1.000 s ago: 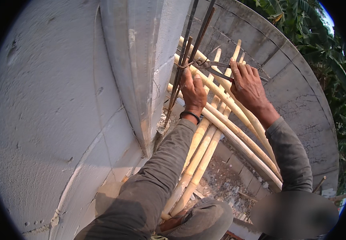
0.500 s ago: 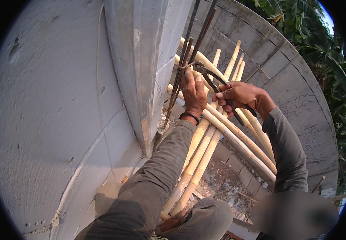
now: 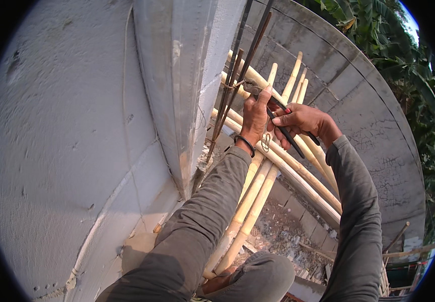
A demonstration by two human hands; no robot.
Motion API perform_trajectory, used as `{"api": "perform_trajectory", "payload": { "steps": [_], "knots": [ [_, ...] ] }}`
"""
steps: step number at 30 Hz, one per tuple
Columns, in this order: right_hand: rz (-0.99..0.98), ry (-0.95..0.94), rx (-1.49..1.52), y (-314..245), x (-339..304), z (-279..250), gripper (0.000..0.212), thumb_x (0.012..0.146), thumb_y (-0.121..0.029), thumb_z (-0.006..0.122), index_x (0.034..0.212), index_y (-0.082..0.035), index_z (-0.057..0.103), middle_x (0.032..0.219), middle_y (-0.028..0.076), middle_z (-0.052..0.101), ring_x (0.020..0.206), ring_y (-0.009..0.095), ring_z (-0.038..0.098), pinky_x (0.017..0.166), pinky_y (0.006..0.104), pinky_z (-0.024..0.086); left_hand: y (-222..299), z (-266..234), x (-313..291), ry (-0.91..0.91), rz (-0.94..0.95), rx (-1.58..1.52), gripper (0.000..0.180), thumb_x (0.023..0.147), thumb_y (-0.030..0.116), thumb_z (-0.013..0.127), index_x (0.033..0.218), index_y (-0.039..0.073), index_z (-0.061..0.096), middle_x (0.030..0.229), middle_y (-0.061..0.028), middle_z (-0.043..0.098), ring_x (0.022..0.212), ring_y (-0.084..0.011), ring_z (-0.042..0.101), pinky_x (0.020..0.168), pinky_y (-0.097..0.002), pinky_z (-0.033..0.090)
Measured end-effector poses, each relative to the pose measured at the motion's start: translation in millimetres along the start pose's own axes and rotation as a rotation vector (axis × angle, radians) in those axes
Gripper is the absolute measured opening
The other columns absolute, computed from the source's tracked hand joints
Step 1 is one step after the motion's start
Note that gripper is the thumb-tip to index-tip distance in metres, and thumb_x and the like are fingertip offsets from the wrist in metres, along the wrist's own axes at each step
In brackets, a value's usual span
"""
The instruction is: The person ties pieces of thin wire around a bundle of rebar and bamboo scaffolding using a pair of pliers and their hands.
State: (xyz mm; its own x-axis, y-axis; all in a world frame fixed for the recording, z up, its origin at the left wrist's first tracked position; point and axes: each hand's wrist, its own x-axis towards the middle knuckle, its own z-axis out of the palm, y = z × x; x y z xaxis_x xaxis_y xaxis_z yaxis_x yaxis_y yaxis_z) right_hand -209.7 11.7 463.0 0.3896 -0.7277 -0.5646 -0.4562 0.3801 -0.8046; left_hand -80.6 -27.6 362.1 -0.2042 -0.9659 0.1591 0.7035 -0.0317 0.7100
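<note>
A pair of pincers (image 3: 288, 134) with long dark handles has its jaws at a wire tie (image 3: 234, 85) around several rusty steel rebars (image 3: 238, 64). My right hand (image 3: 305, 122) is closed around the handles. Just behind the jaws, my left hand (image 3: 254, 120) is closed against the pincers with its thumb up; its fingertips are partly hidden. A small loop of bent wire (image 3: 266, 142) hangs between my hands, and I cannot tell which one holds it.
Left of the rebars stands a grey concrete column (image 3: 177, 75) beside a plastered wall (image 3: 66, 141). Bamboo poles (image 3: 303, 176) cross below my hands, above rubble-strewn ground (image 3: 283, 221). A block wall (image 3: 378, 141) curves along the right, with leafy plants (image 3: 404, 65) behind it.
My left hand has left the rebars and moved right onto the pincers near their jaws. The wire loop now shows below it. My right hand stays on the handles.
</note>
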Motion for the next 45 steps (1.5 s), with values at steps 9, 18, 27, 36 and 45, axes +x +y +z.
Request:
{"api": "perform_trajectory", "payload": {
  "steps": [9, 18, 27, 36, 45],
  "knots": [
    [-0.253, 0.303, 0.084, 68.2, 59.6, 46.8, 0.019, 0.090, -0.019, 0.065, 0.088, 0.000, 0.061, 0.073, 0.005, 0.063, 0.063, 0.014, 0.063, 0.059, 0.0283, 0.051, 17.9, -40.1, 3.1, -0.206, 0.089, 0.559, 0.040, 0.083, 0.041, 0.066, 0.083, 0.001, 0.062, 0.076, -0.0101, 0.065, 0.062, -0.0123, 0.062, 0.052, -0.0238, 0.050],
    [-0.487, 0.573, -0.095, 86.6, 105.9, 52.1, 0.023, 0.085, -0.012, 0.060, 0.065, -0.002, 0.055, 0.059, 0.004, 0.059, 0.052, 0.013, 0.058, 0.049, 0.0289, 0.044, 8.7, -49.5, 2.2, -0.127, -0.002, 0.542, 0.043, 0.082, 0.040, 0.074, 0.096, 0.001, 0.060, 0.079, -0.0076, 0.065, 0.061, -0.0104, 0.061, 0.050, -0.0231, 0.048],
    [-0.391, 1.018, -0.473, 94.7, 66.0, 66.3, 0.064, 0.077, -0.016, 0.074, 0.130, -0.001, 0.042, 0.088, 0.015, 0.065, 0.074, 0.026, 0.066, 0.067, 0.0363, 0.053, -3.6, -18.3, -2.8, -0.012, 0.024, 0.081, 0.028, 0.085, 0.024, 0.073, 0.089, 0.002, 0.056, 0.071, -0.0076, 0.061, 0.060, -0.0166, 0.064, 0.054, -0.0286, 0.058],
    [-0.455, 1.429, -1.194, 101.7, 55.5, 41.6, 0.048, 0.084, -0.012, 0.058, 0.127, 0.003, 0.042, 0.101, 0.018, 0.056, 0.095, 0.032, 0.056, 0.079, 0.0445, 0.043, -20.4, 36.1, 5.2, 0.325, 0.103, -0.082, 0.025, 0.092, 0.021, 0.064, 0.089, 0.002, 0.047, 0.068, -0.0058, 0.057, 0.053, -0.0138, 0.056, 0.046, -0.0287, 0.048],
    [-0.449, 0.595, -0.591, 75.4, 18.7, 46.7, 0.021, 0.090, -0.015, 0.055, 0.105, -0.002, 0.052, 0.072, 0.014, 0.058, 0.068, 0.029, 0.058, 0.061, 0.0396, 0.044, -2.7, 12.1, -22.8, 0.340, 0.048, 0.221, 0.035, 0.088, 0.030, 0.069, 0.091, 0.001, 0.049, 0.073, -0.0065, 0.057, 0.059, -0.0142, 0.059, 0.051, -0.0266, 0.051]
  ]
}}
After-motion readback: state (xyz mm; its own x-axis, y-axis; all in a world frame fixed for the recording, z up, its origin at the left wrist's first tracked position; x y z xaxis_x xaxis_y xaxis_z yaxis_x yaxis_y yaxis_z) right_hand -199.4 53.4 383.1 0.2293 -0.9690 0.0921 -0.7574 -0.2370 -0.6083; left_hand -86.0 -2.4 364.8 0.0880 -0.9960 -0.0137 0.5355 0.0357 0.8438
